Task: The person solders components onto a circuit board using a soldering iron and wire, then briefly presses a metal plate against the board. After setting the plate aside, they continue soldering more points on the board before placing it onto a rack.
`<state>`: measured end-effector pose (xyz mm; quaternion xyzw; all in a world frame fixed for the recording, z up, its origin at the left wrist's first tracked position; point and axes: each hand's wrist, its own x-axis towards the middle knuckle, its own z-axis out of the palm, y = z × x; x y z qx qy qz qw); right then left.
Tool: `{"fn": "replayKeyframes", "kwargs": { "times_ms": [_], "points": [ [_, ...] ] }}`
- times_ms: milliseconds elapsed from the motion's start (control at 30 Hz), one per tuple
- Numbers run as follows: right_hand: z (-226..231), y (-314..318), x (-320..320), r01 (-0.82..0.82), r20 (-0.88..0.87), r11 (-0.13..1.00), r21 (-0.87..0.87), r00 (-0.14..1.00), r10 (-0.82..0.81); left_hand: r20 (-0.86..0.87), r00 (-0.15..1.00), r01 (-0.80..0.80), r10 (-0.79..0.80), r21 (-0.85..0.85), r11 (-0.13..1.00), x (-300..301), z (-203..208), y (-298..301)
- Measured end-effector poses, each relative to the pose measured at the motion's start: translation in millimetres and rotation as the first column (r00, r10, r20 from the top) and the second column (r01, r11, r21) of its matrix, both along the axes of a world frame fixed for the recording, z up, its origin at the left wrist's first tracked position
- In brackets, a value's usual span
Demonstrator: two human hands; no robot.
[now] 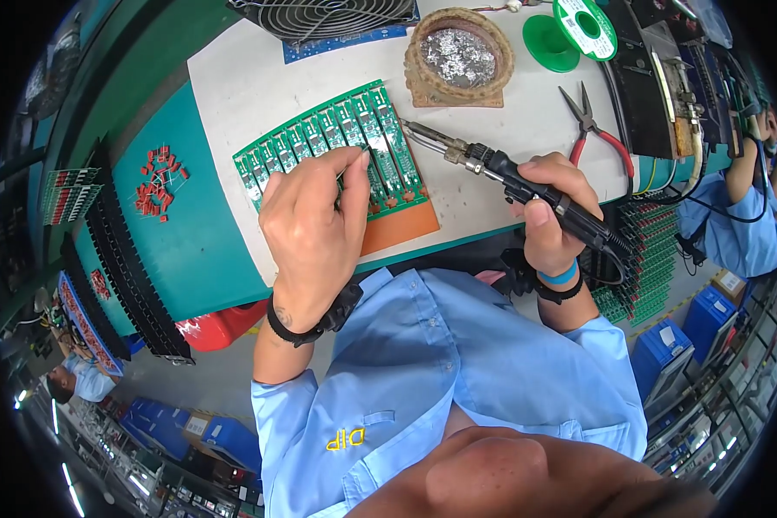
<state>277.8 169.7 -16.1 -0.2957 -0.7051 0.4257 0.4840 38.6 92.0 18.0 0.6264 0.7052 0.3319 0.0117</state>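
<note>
A teal bench (207,255) bore red components (155,205) and a white sheet (483,205) carrying a pot (453,95), a spool (549,45), pliers (586,124) and, beneath a circuit panel (322,129), an orange board (403,229).

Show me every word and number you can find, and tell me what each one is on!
I won't copy writing out, but here's where it is:
Blue shirt: big yellow letters, clear enough to read.
Green spool: small print on its white label, mostly too small.
Green circuit boards: any tiny marks are too small to read.
Blue bin: its pale label is too small and blurry.
</note>
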Motion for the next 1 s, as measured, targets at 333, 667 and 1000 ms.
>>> {"fn": "replayKeyframes", "kwargs": {
  "times_ms": [333, 667, 1000],
  "points": [
    [2.1, 0.3, 0.0, -0.015, -0.047, 0.998, -0.061, 0.999, 0.013, 0.010, 1.000, 0.021, -0.021, 0.019, 1.000, -1.9, -3.4, 1.0],
    [5.0, 1.9, 1.2, -0.044, -0.008, 0.999, -0.025, 0.999, 0.044, 0.029, 0.999, 0.029, -0.031, 0.044, 0.999, 0.0, -5.2, 2.6],
    [5.7, 1.8, -1.1, -0.045, 0.060, 0.997, 0.060, 0.997, 0.041, 0.024, 0.999, 0.032, -0.033, 0.027, 0.999, -1.4, -8.0, 3.7]
  ]
}}
